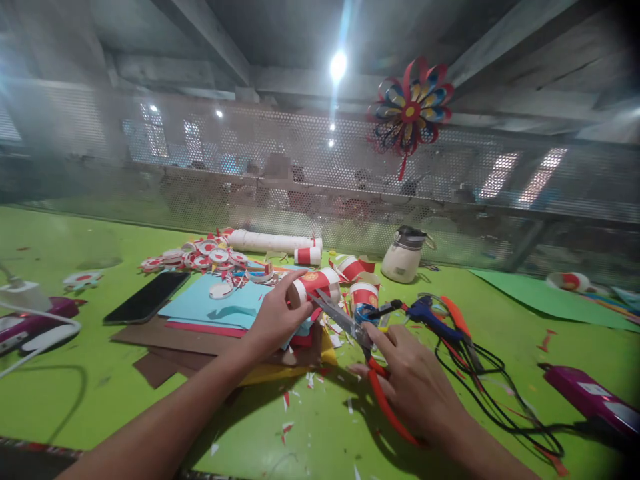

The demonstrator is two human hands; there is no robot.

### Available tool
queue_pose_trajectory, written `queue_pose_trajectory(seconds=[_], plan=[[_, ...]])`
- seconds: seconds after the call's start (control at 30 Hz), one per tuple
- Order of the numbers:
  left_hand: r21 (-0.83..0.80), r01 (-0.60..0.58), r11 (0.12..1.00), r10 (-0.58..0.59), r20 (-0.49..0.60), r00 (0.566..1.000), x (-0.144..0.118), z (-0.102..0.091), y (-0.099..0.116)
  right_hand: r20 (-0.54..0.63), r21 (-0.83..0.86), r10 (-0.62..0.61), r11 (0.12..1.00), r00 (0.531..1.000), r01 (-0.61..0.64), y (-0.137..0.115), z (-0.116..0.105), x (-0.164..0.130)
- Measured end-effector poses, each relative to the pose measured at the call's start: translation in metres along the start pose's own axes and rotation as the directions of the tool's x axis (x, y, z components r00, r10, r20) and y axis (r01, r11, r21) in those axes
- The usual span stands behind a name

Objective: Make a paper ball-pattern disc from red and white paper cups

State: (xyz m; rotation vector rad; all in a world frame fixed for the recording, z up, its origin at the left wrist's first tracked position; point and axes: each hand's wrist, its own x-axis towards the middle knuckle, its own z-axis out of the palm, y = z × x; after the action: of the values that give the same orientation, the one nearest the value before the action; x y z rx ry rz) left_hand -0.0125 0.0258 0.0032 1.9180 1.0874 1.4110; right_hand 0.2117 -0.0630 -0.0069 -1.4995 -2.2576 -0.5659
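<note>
A red and white paper cup (327,283) lies tilted in my left hand (280,307), whose thumb and fingers grip its end. My right hand (405,373) is closed round the scissors (347,321), which have orange handles. The blades reach up and left to the cup's side, touching or overlapping it; I cannot tell whether they cut into it. Below the cup lie light blue paper sheets (195,303) over brown card (200,345). Another red and white cup (364,297) stands just right of the blades.
Behind are cut cup pieces (207,252), a long stack of white cups (273,241) and a cream jug (401,257). A phone (146,298) lies left. A blue glue gun (435,317), cables and a purple power strip (590,400) sit right. Paper scraps dot the green table (240,427).
</note>
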Motion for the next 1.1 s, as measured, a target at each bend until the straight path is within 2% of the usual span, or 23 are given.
queue_pose_trajectory(seconds=[0.3, 0.6, 0.87, 1.0, 1.1], plan=[[0.148, -0.127, 0.981, 0.141, -0.086, 0.986, -0.006, 0.003, 0.001, 0.062, 0.045, -0.003, 0.999, 0.998, 0.0, 0.002, 0.002, -0.002], [0.199, -0.234, 0.952, 0.254, -0.083, 0.964, -0.01, 0.006, 0.0, -0.008, 0.041, -0.054, 0.998, 0.999, 0.054, 0.009, -0.001, -0.001], [0.171, -0.26, 0.95, 0.277, -0.083, 0.957, -0.01, 0.007, -0.005, -0.015, 0.054, -0.043, 0.998, 0.999, 0.044, 0.012, -0.003, -0.002], [0.152, -0.229, 0.961, 0.242, -0.071, 0.968, -0.011, 0.006, 0.0, -0.004, 0.058, -0.035, 0.998, 0.999, 0.036, 0.012, -0.004, -0.003], [0.059, -0.192, 0.98, 0.194, -0.028, 0.981, -0.012, 0.004, 0.008, 0.0, 0.059, -0.025, 0.998, 1.0, 0.025, 0.01, -0.005, -0.002]])
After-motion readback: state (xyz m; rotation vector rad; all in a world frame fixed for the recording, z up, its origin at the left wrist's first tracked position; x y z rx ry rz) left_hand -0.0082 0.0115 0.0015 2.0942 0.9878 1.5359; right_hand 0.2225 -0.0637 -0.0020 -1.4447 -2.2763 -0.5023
